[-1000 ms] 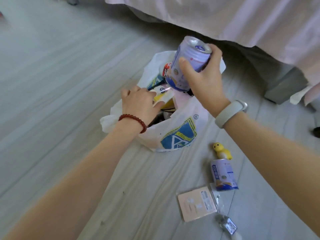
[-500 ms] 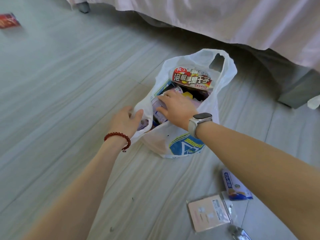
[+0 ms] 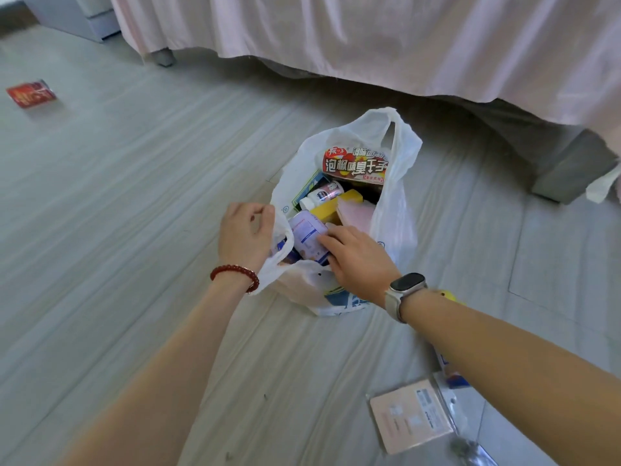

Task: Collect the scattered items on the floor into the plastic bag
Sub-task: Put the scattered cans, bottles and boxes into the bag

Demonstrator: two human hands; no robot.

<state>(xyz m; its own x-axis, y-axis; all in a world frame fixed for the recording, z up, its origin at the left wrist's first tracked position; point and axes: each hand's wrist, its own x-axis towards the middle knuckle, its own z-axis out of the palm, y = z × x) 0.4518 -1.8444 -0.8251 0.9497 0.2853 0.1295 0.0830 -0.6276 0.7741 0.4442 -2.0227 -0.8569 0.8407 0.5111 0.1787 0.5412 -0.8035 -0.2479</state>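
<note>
Plastic bag (image 3: 396, 210) stands on floor (image 3: 134, 230), mouth up. Our left hand (image 3: 245, 235) fingers pinch its near handle, holding the mouth wide; our right hand (image 3: 356, 257) fingers rest flat on the lavender can (image 3: 307, 238), seating it inside.

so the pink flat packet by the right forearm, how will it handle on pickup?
The pink packet lies flush on the floor, so its edge is probably hard to get under. It looks thin and card-like: likely light, maybe bending a little. A glossy clear sleeve seems to extend past its right side, so it may be slippery.
</note>
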